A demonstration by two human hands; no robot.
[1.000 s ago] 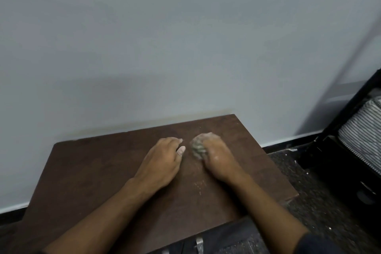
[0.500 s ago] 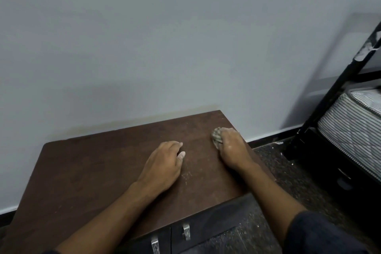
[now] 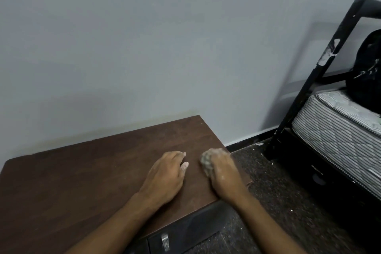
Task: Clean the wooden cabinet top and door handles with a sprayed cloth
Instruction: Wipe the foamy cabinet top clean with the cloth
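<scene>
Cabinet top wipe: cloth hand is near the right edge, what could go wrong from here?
1. The right hand grips the balled cloth close to the cabinet top's right edge; another outward stroke may slide it off.
2. A small wad covers little surface, so strips may be missed.
3. The left hand rests on the wood and may hide an unwiped patch.

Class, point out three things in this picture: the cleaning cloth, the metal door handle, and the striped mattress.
cloth [image 3: 206, 162], head view, on the crumpled wad showing beside the fingers.
door handle [image 3: 165, 242], head view, on the middle of the metal pull.
mattress [image 3: 338, 130], head view, on its striped side.
</scene>
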